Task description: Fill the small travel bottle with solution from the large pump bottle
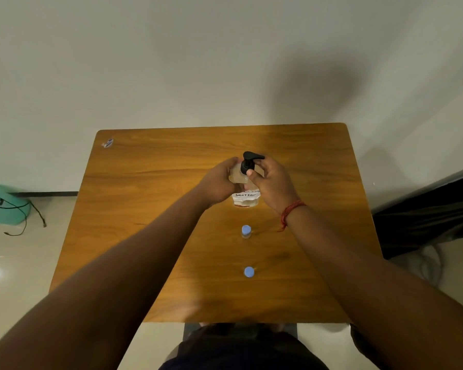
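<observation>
The large clear pump bottle [245, 197] stands mid-table, with a white label reading SOLUTION and a black pump head [250, 160]. My left hand [219, 182] grips the bottle's body from the left. My right hand [271, 185] holds the black pump collar, thumb against its neck. Two small bottles with blue caps stand nearer to me: one [246, 231] just in front of the pump bottle, the other [249, 272] closer to the table's front edge. Neither is touched.
The wooden table [171, 236] stands against a pale wall. A sticker [107, 143] lies at its far left corner. A green bin [3, 204] with black cables sits on the floor to the left. Dark fabric [425, 217] lies to the right.
</observation>
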